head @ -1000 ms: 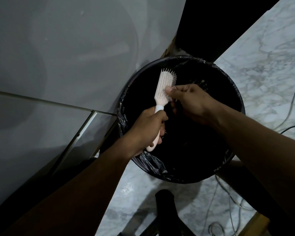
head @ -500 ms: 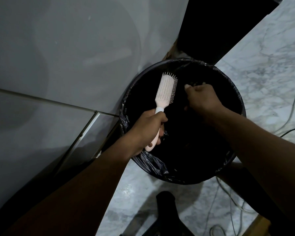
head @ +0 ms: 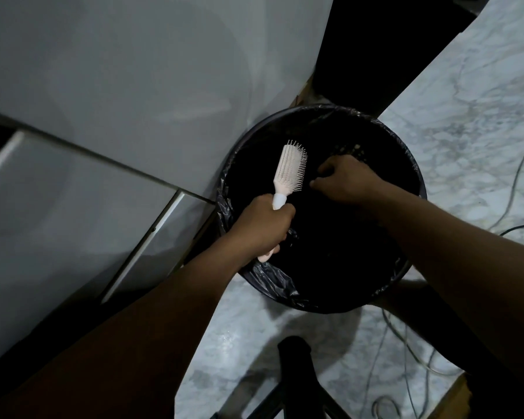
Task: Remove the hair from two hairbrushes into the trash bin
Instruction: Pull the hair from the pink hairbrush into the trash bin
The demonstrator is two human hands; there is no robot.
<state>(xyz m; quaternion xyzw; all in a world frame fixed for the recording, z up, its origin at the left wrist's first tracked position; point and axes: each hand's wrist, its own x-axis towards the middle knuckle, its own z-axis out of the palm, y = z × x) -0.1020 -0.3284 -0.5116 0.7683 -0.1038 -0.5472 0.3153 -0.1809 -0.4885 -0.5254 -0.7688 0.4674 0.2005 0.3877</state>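
A pale pink hairbrush (head: 290, 169) with a white collar is held over the round black trash bin (head: 406, 267), bristles facing right. My left hand (head: 262, 226) grips its handle at the bin's left rim. My right hand (head: 345, 179) hovers over the bin's dark inside, just right of the bristles and apart from them, thumb and fingers pinched together. Any hair between the fingertips is too dark to make out. A black liner bag (head: 270, 278) folds over the rim. Only one brush is in view.
A grey wall or cabinet face (head: 118, 86) stands tight against the bin's left side. The floor is white marble (head: 466, 86), with thin cables (head: 515, 182) trailing at the right. A dark stool or stand (head: 295, 373) sits below the bin.
My right hand has pulled off the brush's bristles and moved right and deeper over the bin, then drifted back toward the brush. The left hand has kept the brush nearly still.
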